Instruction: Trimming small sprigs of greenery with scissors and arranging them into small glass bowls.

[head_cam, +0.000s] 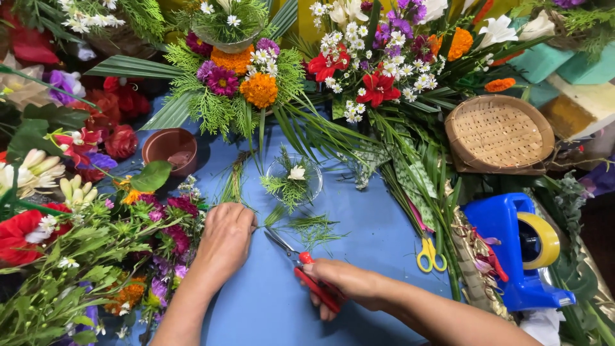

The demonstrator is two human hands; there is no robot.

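My left hand (pixel 224 240) rests on the blue table (pixel 365 224), fingers closed around thin green stems (pixel 272 216) that stick out to the right. My right hand (pixel 349 285) grips red-handled scissors (pixel 301 266), whose blades point up-left toward the stems beside my left hand. Green fern sprigs (pixel 314 225) lie loose just beyond the blades. A small clear glass bowl (pixel 295 178) with greenery and a white flower stands behind them.
Flower arrangements crowd the back and left. A brown pot (pixel 170 148) sits at left. Yellow-handled scissors (pixel 430 254), a blue tape dispenser (pixel 519 247) and a woven basket tray (pixel 500 134) lie at right among long green leaves.
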